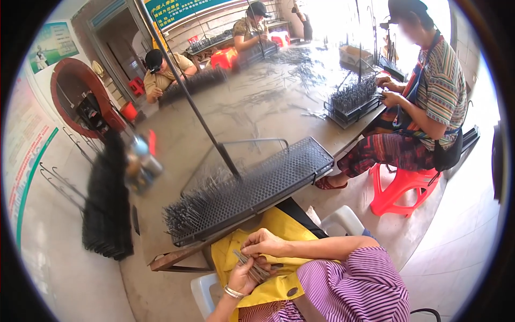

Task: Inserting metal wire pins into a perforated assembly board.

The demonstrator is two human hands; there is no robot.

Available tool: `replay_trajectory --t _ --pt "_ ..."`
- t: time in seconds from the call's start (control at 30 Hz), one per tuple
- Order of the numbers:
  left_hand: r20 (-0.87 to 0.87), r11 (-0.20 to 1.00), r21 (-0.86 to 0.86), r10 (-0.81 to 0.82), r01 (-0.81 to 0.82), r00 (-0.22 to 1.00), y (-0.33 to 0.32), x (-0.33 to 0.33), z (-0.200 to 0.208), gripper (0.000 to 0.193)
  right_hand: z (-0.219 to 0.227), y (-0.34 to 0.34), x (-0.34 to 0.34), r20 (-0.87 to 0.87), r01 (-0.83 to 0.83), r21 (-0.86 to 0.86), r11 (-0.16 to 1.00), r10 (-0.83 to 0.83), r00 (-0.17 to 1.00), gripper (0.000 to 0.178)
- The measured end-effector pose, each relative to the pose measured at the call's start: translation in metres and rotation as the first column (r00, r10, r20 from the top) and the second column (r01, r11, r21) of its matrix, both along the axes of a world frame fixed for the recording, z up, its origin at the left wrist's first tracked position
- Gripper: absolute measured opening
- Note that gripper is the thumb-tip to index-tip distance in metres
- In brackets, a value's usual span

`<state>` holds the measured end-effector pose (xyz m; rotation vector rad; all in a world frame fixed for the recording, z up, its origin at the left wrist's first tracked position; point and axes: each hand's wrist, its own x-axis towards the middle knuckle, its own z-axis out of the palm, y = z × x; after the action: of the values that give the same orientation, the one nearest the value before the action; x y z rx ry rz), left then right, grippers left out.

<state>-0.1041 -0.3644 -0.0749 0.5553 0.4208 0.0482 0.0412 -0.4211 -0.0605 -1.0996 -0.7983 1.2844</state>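
In my left hand (244, 275), which wears bracelets at the wrist, lies a bundle of thin grey rods (258, 272) over my lap. My right hand (264, 243) is closed in a pinch just above the bundle's upper end; what its fingertips hold is too small to make out. A yellow apron (228, 248) spreads under both hands. Just beyond them, along the table's near edge, stands a long black perforated rack (257, 180). Many thin grey rods (188, 212) stand upright in its left end, while holes show bare over the middle and right.
A tall metal rod (201, 115) rises from my rack. Loose rods lie scattered over the table (214, 121). At the right, a person (437, 91) on a red stool (402, 188) works at another filled rack (351, 99). Two more people sit across. Dark stacked racks (107, 214) hang at the left.
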Motion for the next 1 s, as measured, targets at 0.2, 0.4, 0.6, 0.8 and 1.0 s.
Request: replay_trajectory --t 0.2,0.4,0.6,0.8,1.0 --pt "-0.050 0.997 0.077 -0.006 0.010 0.999 0.002 0.005 0.012 0.021 -0.016 0.000 0.003 0.048 0.110 -0.006 0.994 -0.109 0.993 0.014" --pt "-0.172 0.980 0.197 0.017 0.017 0.985 -0.002 0.008 0.007 0.015 -0.018 -0.004 -0.002 -0.061 0.237 -0.071 0.969 -0.242 0.968 0.013" --pt "-0.196 0.981 0.185 -0.028 0.065 0.980 -0.002 0.006 0.009 0.013 -0.031 -0.005 0.003 -0.062 0.215 -0.082 0.973 -0.220 0.973 0.014" --pt "-0.216 0.974 0.220 0.102 -0.054 0.971 -0.003 0.002 -0.006 0.010 -0.031 -0.007 0.001 -0.088 0.270 -0.221 0.937 -0.295 0.951 0.012" --pt "-0.223 0.970 0.242 0.093 -0.037 0.971 0.005 0.003 -0.014 0.010 -0.028 -0.004 0.001 -0.110 0.302 -0.268 0.915 -0.341 0.934 0.013"
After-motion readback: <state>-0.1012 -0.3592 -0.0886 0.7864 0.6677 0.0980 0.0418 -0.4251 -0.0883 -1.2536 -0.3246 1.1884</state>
